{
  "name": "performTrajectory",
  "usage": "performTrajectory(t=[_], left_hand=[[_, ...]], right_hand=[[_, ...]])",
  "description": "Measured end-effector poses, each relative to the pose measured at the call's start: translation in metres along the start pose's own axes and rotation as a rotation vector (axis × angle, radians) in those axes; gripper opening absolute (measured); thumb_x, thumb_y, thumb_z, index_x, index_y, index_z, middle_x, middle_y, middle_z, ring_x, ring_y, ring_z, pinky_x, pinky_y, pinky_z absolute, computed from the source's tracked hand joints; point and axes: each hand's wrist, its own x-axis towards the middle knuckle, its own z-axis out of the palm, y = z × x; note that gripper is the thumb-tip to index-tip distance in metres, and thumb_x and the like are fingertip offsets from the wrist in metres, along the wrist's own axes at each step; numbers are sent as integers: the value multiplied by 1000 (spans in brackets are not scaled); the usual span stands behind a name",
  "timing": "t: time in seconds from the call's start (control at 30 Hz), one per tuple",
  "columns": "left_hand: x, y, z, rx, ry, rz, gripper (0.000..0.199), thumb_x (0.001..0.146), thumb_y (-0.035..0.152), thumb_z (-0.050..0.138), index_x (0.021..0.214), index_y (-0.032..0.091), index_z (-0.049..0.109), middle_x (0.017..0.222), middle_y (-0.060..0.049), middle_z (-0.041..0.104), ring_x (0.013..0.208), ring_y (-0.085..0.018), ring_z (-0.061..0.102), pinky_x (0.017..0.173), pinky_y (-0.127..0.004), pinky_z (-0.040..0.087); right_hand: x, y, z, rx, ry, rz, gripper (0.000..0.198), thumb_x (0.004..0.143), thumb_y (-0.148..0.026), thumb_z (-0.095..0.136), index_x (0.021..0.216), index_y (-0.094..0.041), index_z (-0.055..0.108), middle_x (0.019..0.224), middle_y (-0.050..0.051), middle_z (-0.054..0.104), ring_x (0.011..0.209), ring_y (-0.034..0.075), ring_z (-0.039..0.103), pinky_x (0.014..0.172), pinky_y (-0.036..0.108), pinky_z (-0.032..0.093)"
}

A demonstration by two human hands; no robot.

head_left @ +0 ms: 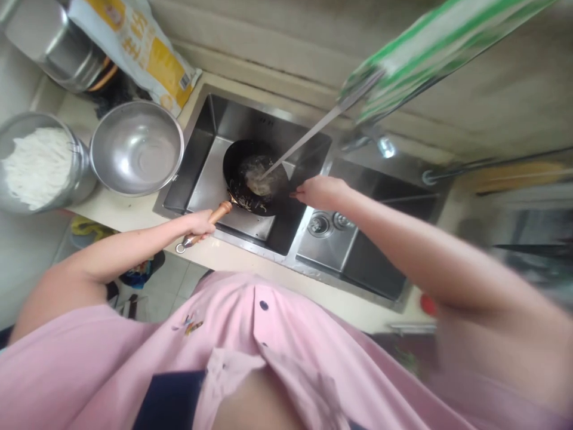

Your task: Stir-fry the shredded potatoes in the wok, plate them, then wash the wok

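Note:
My left hand [200, 223] is wrapped round the wooden handle [220, 211] of a black frying pan [233, 164]. The pan is in the left basin of a steel sink [201, 179]. Cloudy water and pale bits of food [262, 207] show inside it. A long pale streak, a faucet spout or its water stream [308, 138], slants down into the pan. Just right of the pan's rim is my right hand [324, 192], its fingers pinched together. Whatever they hold, if anything, is too small and blurred to name.
Left of the sink stand an empty steel bowl [136, 146] and a pot of white strips [38, 167]. A yellow-and-white bag [152, 54] leans behind them. A green-and-white striped sheet [430, 48] hangs above the sink. The right basin [380, 257] has drain fittings [320, 224].

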Motion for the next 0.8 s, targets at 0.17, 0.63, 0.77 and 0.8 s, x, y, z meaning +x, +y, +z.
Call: performTrajectory(t=[0.17,0.63,0.77,0.8], left_hand=[[1,0,3,-111,-50,1,35,74,10,53,108,15,46,41,7,47,37,-13,48,44,-21,42],[0,2,13,-225,-35,-73,48,77,11,56,122,15,39,45,9,46,36,-12,47,43,-21,42],[-3,5,17,-181,9,-87,49,76,11,57,123,16,40,46,9,46,37,-11,47,44,-20,42],[-2,5,18,-212,7,-73,50,77,11,56,123,16,40,47,8,47,38,-11,48,44,-20,42]], right_hand=[[-6,-8,-21,-70,-136,13,41,93,-33,46,127,-20,65,132,11,59,123,29,54,101,40,45],[-3,3,-61,-103,-137,-246,37,93,-31,55,125,-17,69,127,9,63,114,21,58,101,30,40],[16,-22,-44,-85,-40,-126,42,96,-33,46,131,-20,64,128,10,62,114,24,59,95,32,46],[21,-27,-38,-92,-31,-77,43,96,-34,44,133,-22,63,129,10,61,114,26,59,91,35,48]])
